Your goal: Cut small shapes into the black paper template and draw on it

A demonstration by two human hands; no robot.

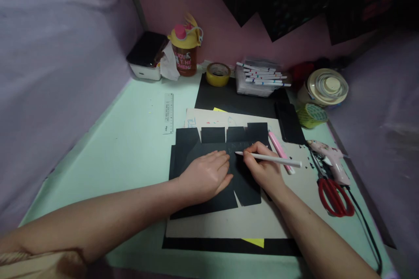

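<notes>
A sheet of black paper (193, 174), cut with slits into flaps along its far edge, lies on a white board (196, 226). My left hand (206, 176) rests flat on the black paper, fingers stretched out and pressing it down. Pinched between the fingers of my right hand (263, 170) is a slim white pen (278, 158). Its pointed tip is at the paper's surface, just right of my left fingertips, near some faint marks. Beside my right hand lies a pink cutter-like tool (281, 151), partly behind the pen.
Red-handled scissors (334, 196) and a pink glue gun (334, 161) with a black cord lie at right. A clear ruler (168, 113) is at left. Along the back stand a bottle (185, 54), yellow tape (218, 75), a box of markers (258, 79), and a phone (290, 123) lies nearer.
</notes>
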